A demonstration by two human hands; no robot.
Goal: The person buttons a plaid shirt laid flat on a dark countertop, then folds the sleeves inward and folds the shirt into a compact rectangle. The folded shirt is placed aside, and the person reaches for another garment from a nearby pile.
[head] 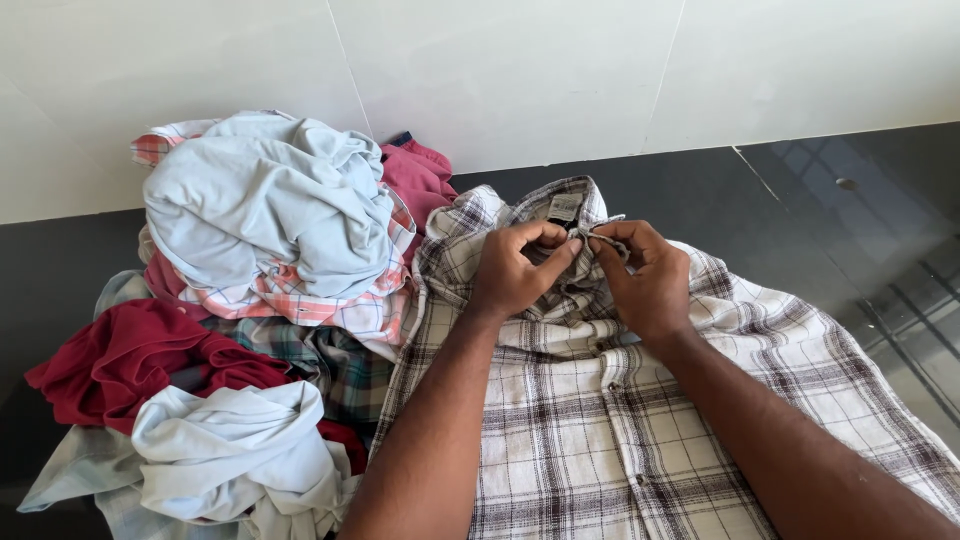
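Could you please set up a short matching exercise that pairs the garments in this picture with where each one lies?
Things:
1. plaid shirt
2. light blue garment
3. dark red garment
4. white garment

Places:
A. at the top of the pile, near the wall
B. at the front of the pile, nearest the camera
C. spread flat under both hands, collar pinched by the left hand and right hand
D. at the left side of the pile, in the middle

Pairs: 1-C, 2-A, 3-D, 4-B
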